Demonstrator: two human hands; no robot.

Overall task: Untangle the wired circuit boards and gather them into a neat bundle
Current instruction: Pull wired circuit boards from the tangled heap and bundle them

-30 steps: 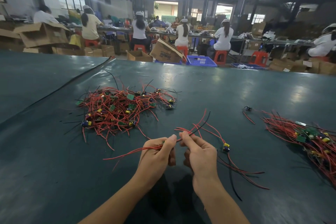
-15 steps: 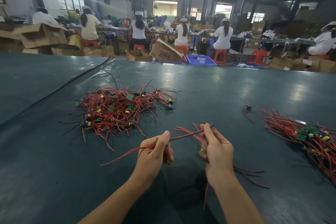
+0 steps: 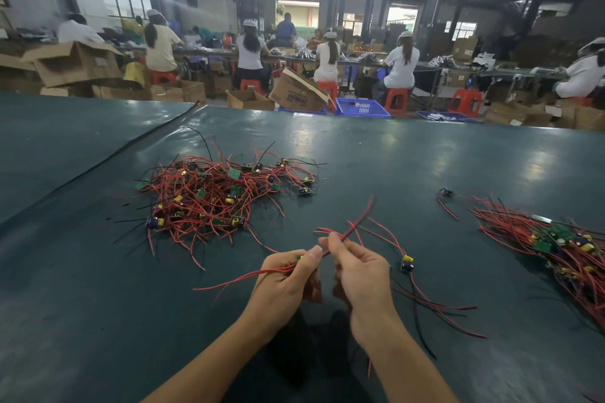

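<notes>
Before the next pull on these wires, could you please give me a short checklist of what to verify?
1. Left hand grip on the red wires: ok, fingers curled round them.
2. Right hand grip: ok, pinching the same wires beside the left thumb.
3. Held wires free of the tangled pile: cannot tell; one strand from the pile runs toward the left hand.
4. Loose board by the right hand clear of the held wires: cannot tell.
5. Bundle at far right out of the way: ok, lying apart.
</notes>
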